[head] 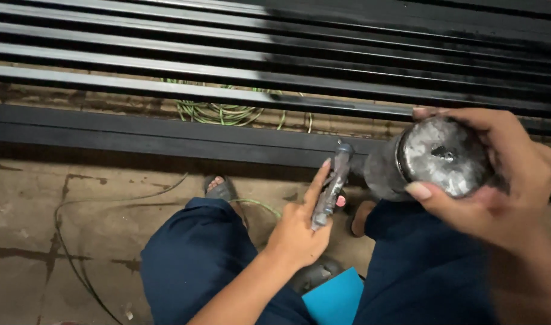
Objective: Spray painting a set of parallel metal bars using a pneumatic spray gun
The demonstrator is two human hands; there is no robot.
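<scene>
The left hand [296,232] is closed round the grip of a paint-crusted spray gun [331,188], forefinger lying along its body, nozzle end pointing up and away toward the bars. The right hand [489,171] is clamped on the gun's metal cup [442,157], fingers over the far rim and thumb across the near edge, so the round paint-smeared lid faces the camera. Cup and gun look joined at the neck between the hands, though the joint itself is blurred. Both hands are apart, one at each end of the tool, held above the knees.

Below them are the person's dark blue trousers [194,259] and sandalled feet [220,188] on a stained concrete floor [59,241]. A blue sheet [337,299] lies between the knees, partly over a dark round object. A thin wire trails across the floor, and a green hose [221,111] lies coiled behind a rack of long steel bars [167,75], black and wet-looking on the right, greyer on the left.

This reads as a pause in spraying to tend to the cup, seating or turning it. What the grip calls for now is keeping the cup level while the left hand holds the gun steady against the twist
</scene>
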